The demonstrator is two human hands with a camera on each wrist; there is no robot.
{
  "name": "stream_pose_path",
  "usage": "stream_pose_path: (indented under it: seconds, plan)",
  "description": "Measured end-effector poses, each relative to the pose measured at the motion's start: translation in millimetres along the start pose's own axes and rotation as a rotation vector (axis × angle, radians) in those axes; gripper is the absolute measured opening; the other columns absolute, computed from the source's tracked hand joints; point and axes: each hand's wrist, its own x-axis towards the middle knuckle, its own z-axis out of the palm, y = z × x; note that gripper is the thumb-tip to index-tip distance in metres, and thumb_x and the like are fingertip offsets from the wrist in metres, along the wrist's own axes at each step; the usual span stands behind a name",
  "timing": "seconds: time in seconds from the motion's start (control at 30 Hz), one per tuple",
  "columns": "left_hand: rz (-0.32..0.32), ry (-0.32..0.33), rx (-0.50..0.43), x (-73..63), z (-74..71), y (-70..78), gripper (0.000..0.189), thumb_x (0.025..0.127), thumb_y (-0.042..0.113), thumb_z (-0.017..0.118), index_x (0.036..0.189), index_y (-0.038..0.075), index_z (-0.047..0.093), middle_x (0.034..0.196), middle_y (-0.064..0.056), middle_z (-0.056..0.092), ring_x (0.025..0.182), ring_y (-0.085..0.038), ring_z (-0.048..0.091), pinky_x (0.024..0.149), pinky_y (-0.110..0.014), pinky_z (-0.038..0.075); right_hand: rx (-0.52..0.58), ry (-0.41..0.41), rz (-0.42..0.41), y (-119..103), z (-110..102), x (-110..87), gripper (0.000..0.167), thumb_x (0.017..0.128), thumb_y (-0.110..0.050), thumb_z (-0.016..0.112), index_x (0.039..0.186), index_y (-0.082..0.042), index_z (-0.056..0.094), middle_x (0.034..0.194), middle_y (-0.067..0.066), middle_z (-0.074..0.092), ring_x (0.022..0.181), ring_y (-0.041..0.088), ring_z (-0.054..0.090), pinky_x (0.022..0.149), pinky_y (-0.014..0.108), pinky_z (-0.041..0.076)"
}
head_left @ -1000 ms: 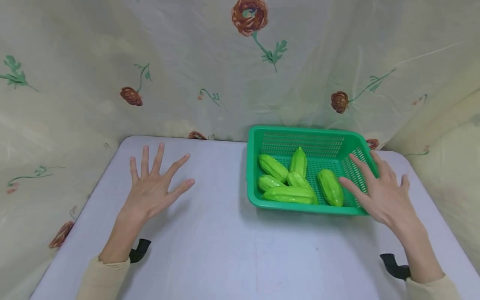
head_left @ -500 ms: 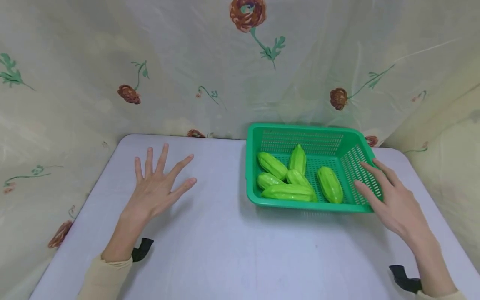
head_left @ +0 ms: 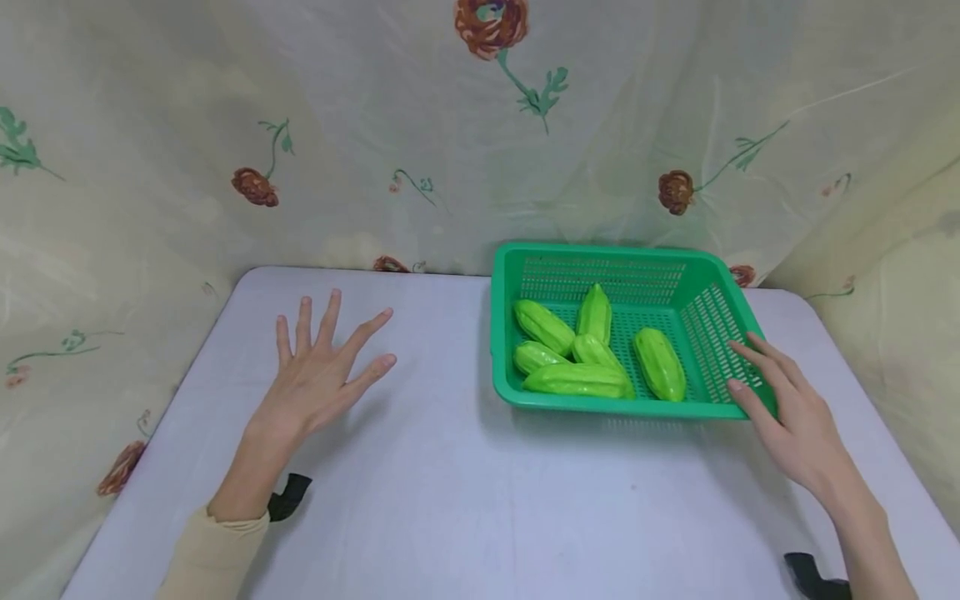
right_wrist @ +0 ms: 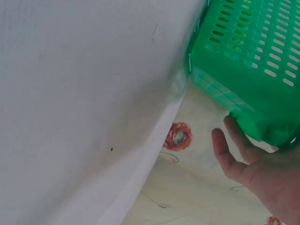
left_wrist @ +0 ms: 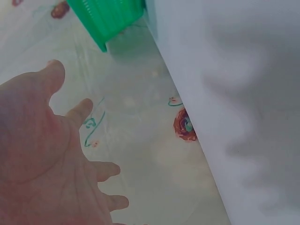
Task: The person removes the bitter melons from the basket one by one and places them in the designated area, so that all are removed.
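A green plastic basket [head_left: 603, 403] with slotted walls sits at the right back of the table. Several light-green ridged, gourd-like pieces [head_left: 579, 380] lie in it, mostly bunched at its left, with one [head_left: 660, 364] apart near its right side. My right hand [head_left: 798, 425] is at the basket's right front corner, thumb and fingers overlapping the rim in the head view. From the right wrist, two of its fingers [right_wrist: 228, 157] show just outside the rim. My left hand [head_left: 311, 387] hovers over the left of the table, fingers spread and holding nothing.
A pale cloth covers the table [head_left: 450, 500]. Behind it and at both sides hangs a translucent curtain [head_left: 420, 100] printed with brown flowers, close to the basket's back edge. Black curved pieces [head_left: 288, 497] stick out at both wrists.
My right hand has moved right and toward me, from over the basket to its right rim, with its fingers drawn closer together. The left hand has shifted slightly right, still spread.
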Motion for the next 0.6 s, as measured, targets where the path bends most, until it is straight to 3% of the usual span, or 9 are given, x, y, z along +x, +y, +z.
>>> stream_pose_path:
  seconds: [0.37,0.6]
  plan:
    - [0.035,-0.005,-0.022,6.0,2.8,11.4,0.069,0.108,0.072,0.04,0.17,0.047,0.025,0.183,-0.019,-0.007,0.165,-0.056,-0.016,0.127,-0.08,-0.013,0.033,-0.016,-0.014,11.2,3.3,4.4,0.056,0.11,-0.023,0.059,0.164,-0.024,0.047,0.181,0.007,0.023,0.162,0.054,0.025,0.114,0.09,0.023]
    - [0.105,0.033,-0.017,13.9,6.1,25.4,0.066,0.107,0.069,0.045,0.168,0.051,0.027,0.184,-0.016,-0.005,0.167,-0.054,-0.008,0.129,-0.079,-0.006,0.055,-0.032,-0.001,12.7,3.0,7.9,0.047,0.11,-0.023,0.06,0.157,-0.021,0.058,0.182,0.002,0.021,0.165,0.05,0.022,0.112,0.092,0.022]
